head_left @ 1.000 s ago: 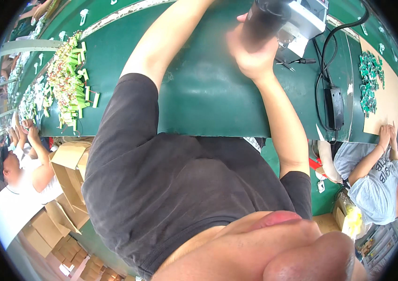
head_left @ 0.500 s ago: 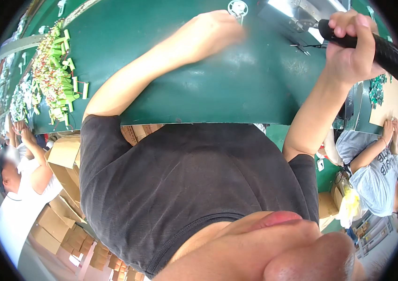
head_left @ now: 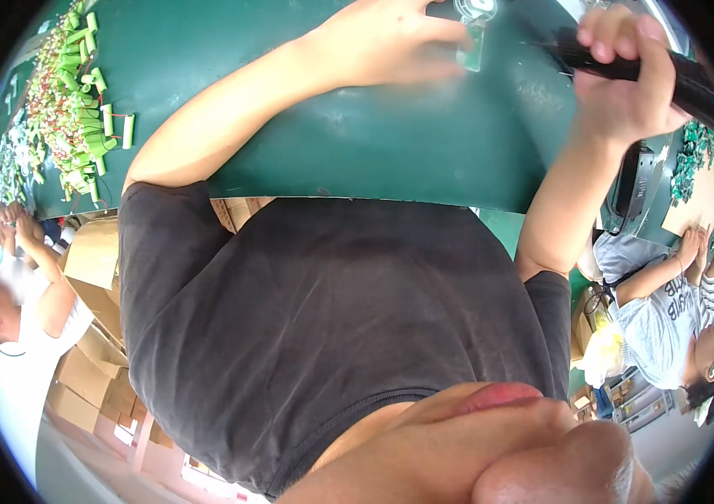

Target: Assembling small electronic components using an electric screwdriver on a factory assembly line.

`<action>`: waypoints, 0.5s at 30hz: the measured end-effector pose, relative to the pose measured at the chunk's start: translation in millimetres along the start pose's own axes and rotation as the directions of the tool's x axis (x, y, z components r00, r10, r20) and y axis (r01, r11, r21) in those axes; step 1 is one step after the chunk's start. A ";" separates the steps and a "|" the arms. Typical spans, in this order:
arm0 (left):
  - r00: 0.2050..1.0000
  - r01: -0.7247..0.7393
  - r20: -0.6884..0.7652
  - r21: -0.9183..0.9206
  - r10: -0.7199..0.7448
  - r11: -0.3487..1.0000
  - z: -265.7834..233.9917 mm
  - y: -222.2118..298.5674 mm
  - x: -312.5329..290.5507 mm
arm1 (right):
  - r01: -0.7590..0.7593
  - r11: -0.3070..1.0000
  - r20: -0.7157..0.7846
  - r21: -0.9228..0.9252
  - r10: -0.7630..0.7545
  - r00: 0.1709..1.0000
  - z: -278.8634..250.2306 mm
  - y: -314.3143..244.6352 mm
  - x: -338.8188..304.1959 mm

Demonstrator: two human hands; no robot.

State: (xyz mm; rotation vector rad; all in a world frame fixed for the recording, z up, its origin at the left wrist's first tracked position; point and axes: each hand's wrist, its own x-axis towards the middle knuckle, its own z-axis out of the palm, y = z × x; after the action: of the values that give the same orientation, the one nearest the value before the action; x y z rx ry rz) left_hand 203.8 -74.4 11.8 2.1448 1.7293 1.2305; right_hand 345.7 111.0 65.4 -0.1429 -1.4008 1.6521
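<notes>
My right hand (head_left: 626, 80) is closed round a thick black rod-shaped tool (head_left: 697, 88), which runs out toward the right rim. The tool's left end is blurred, so I cannot tell its exact kind. My left hand (head_left: 411, 42) reaches across the table, its fingers apart and partly smeared by motion. Its fingertips are beside a small green circuit board (head_left: 472, 52) with a round, whitish part (head_left: 476, 8) at its far end. Whether they touch the board I cannot tell.
Both forearms cross a green table (head_left: 306, 151). Green cylindrical cells with red wires (head_left: 71, 109) are heaped at the left. Brown cardboard (head_left: 701, 197) and green boards (head_left: 693, 160) lie at the right. People sit on both sides, with cardboard boxes (head_left: 92, 252) near the left one.
My left hand has moved slightly right, and its closed fingers have come apart. The green board now shows beside it. My right hand still grips the black tool. The whole view has shifted.
</notes>
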 end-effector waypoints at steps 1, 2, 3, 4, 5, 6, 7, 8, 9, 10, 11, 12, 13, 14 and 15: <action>1.000 0.026 0.010 -0.016 -0.026 1.000 1.7 -2.2 -2.7 | 0.080 0.997 0.094 -0.010 -0.079 0.992 7.1 5.9 -3.9; 0.999 0.032 0.012 -0.031 -0.031 0.999 3.3 -2.1 -3.6 | 0.167 0.986 0.184 -0.011 -0.162 0.969 13.4 9.9 -7.4; 1.000 0.004 0.010 -0.025 -0.004 1.000 3.9 -1.1 -4.7 | 0.248 0.969 0.267 0.001 -0.239 0.934 19.5 13.1 -12.4; 1.000 -0.024 0.005 -0.014 0.024 1.000 3.7 -0.1 -5.2 | 0.260 0.966 0.291 -0.005 -0.247 0.924 18.7 17.1 -13.9; 1.000 -0.018 0.005 -0.021 0.018 1.000 4.0 1.3 -5.4 | 0.275 0.961 0.314 -0.011 -0.258 0.914 18.1 21.7 -14.9; 1.000 -0.009 0.017 -0.030 0.009 1.000 4.3 2.9 -5.7 | 0.287 0.958 0.320 -0.009 -0.269 0.908 19.7 24.4 -16.6; 1.000 -0.002 0.029 -0.035 0.003 0.999 3.8 3.2 -5.2 | 0.291 0.957 0.325 -0.008 -0.273 0.906 21.6 24.9 -17.2; 1.000 0.002 0.027 -0.039 0.000 0.999 3.7 2.6 -4.9 | 0.297 0.955 0.329 -0.006 -0.279 0.902 23.5 26.0 -17.5; 1.000 0.010 0.029 -0.047 -0.009 0.999 3.8 1.8 -4.6 | 0.283 0.959 0.346 -0.009 -0.263 0.901 24.9 25.2 -18.2; 0.999 0.021 0.029 -0.052 -0.019 0.998 4.3 1.0 -5.9 | 0.272 0.962 0.357 -0.008 -0.252 0.899 26.3 25.1 -19.3; 0.999 0.026 0.026 -0.054 -0.025 0.998 6.2 -1.1 -7.6 | 0.263 0.965 0.368 -0.008 -0.242 0.898 27.5 24.9 -20.1; 1.000 0.003 0.003 -0.056 -0.003 0.998 8.8 -4.1 -9.2 | 0.234 0.971 0.332 -0.055 -0.203 0.921 28.5 24.8 -21.1; 1.000 -0.022 -0.019 -0.056 0.021 0.998 10.7 -5.7 -9.9 | 0.220 0.972 0.314 -0.078 -0.185 0.931 28.0 25.7 -21.2; 1.000 -0.019 -0.022 -0.057 0.018 0.998 11.5 -5.7 -10.4 | 0.203 0.974 0.296 -0.101 -0.165 0.941 27.6 26.7 -21.8; 0.999 -0.023 -0.024 -0.055 0.022 0.998 11.8 -5.6 -10.5 | 0.224 0.973 0.314 -0.059 -0.195 0.929 24.6 29.9 -22.0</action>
State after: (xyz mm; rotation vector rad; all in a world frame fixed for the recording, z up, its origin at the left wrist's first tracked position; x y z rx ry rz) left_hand 207.1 -77.1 -4.5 2.1332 1.6639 1.2980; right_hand 326.1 80.8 39.2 0.2148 -1.6652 1.4732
